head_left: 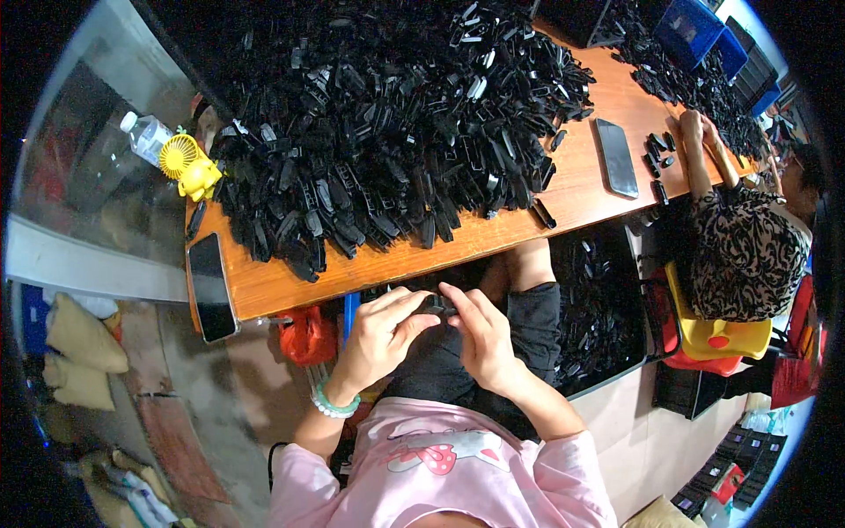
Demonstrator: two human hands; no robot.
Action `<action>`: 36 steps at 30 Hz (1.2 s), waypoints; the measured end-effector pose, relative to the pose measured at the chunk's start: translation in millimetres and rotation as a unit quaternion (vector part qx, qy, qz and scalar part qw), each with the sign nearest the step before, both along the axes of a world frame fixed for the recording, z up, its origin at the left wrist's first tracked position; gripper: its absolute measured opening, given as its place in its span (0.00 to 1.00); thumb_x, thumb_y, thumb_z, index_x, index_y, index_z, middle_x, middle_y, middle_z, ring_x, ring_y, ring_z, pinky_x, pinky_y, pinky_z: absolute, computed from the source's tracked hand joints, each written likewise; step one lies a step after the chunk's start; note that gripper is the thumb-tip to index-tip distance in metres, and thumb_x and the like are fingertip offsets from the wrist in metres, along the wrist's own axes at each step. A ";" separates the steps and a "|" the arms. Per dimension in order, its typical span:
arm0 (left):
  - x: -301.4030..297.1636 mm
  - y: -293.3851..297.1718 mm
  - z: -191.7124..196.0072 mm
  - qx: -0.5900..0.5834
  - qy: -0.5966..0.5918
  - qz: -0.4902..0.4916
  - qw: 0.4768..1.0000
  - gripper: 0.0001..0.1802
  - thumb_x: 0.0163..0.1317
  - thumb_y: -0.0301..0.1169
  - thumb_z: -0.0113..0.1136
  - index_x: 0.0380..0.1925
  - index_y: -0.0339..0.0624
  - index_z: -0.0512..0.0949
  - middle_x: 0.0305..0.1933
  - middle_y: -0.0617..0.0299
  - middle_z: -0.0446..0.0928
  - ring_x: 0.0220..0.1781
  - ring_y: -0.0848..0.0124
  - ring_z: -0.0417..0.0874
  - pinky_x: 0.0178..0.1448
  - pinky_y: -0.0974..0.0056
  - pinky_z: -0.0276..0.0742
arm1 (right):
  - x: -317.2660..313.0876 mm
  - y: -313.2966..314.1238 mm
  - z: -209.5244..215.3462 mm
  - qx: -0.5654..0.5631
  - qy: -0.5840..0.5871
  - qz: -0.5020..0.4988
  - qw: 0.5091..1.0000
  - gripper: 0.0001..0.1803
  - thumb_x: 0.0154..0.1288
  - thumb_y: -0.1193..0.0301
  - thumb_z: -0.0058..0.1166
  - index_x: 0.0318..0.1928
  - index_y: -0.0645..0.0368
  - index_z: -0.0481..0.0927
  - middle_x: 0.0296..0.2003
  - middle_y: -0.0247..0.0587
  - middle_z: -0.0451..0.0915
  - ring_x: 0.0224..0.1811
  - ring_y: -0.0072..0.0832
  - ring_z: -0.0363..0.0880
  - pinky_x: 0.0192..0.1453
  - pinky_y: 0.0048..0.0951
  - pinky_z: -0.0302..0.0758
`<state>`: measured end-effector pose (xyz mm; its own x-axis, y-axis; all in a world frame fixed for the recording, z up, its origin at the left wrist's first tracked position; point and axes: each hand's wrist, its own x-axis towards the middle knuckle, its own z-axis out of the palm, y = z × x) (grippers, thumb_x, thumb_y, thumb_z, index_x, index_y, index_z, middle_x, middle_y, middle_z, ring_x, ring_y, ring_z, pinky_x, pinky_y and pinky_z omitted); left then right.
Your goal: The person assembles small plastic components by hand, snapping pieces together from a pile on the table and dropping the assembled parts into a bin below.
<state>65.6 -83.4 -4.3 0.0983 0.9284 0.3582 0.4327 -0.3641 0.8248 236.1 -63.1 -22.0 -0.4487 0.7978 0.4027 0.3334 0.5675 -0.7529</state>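
Printed matter: a cartoon figure with a red, white-spotted bow on the pale pink cotton shirt (453,488); the label on the clear plastic bottle with a white cap (148,136) is too small to read. Left hand (378,339) and right hand (484,339), held close together before the table edge, above the lap: thumbs and fingers pinch a small black plastic piece (434,305) between them, their fingertips covering much of it. A pale green bead bracelet (336,405) circles the left wrist. Beyond, a heap of slim black plastic parts (387,132) covers much of the orange-brown wooden table (576,185). A dark-screened phone (211,289) lies at its left corner, near a yellow handheld fan (180,157); another flat dark phone (616,158) lies right of the heap. At right, a co-worker in a black-patterned top (748,260) sits with both hands at the table.
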 end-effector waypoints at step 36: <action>-95.3 -10.6 -37.3 0.066 0.284 0.302 0.907 0.16 0.52 0.17 0.54 0.43 0.39 0.75 0.40 0.53 0.71 0.34 0.57 0.78 0.36 0.58 0.75 | 1.0 18.3 -57.0 -0.273 0.235 -0.074 0.930 0.07 0.61 0.81 0.52 0.40 0.67 0.76 0.38 0.41 0.75 0.37 0.25 0.80 0.43 0.21 0.75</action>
<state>-29.7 -94.1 -41.7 -0.2109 0.8267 0.5216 0.9283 0.0022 0.3719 237.1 -44.8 -79.0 -0.1942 0.9800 0.0430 -0.0621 0.0315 -0.9976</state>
